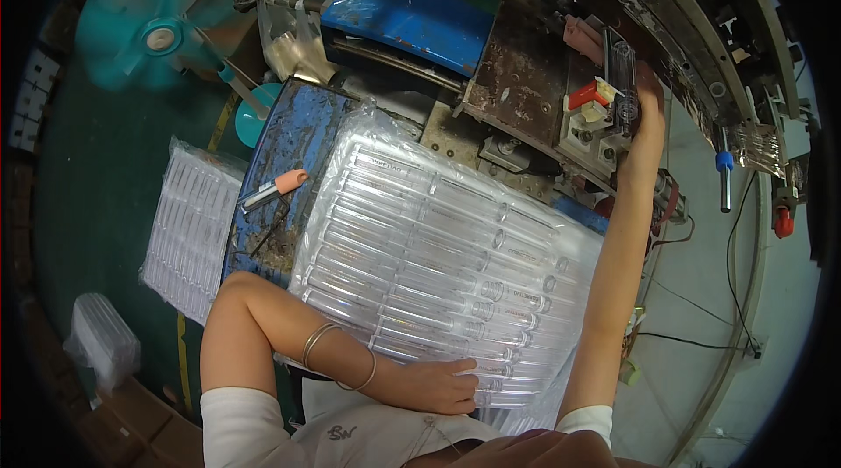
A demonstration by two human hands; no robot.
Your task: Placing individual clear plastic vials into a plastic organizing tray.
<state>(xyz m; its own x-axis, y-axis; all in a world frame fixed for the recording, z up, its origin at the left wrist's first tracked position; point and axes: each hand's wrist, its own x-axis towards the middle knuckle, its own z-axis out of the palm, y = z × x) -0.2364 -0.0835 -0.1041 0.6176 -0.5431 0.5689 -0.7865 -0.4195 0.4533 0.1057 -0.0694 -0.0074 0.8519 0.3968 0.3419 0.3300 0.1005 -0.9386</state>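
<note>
A tray of clear plastic tubes [420, 238], wrapped in clear film, lies before me; some tubes bear dark printing. My left hand [441, 386] rests at the tray's near edge beside the printed tubes, its fingers curled; whether it grips a tube cannot be told. Stretched out to the upper right, my right hand [649, 100] is at a clear tube [625, 84] lying in the machine's metal fixture [594, 139]. Its fingers are mostly hidden behind the tube and fixture. A red and cream block [589, 96] sits on the fixture beside the tube.
A blue machine cover [410, 18] and brown metal plate [516, 74] lie beyond the tray. On the worn blue table [263, 231] is a small tube with a peach cap [291, 181]. A teal fan [159, 40] spins at left, above another tray of tubes [190, 225]. Machine parts overhang right.
</note>
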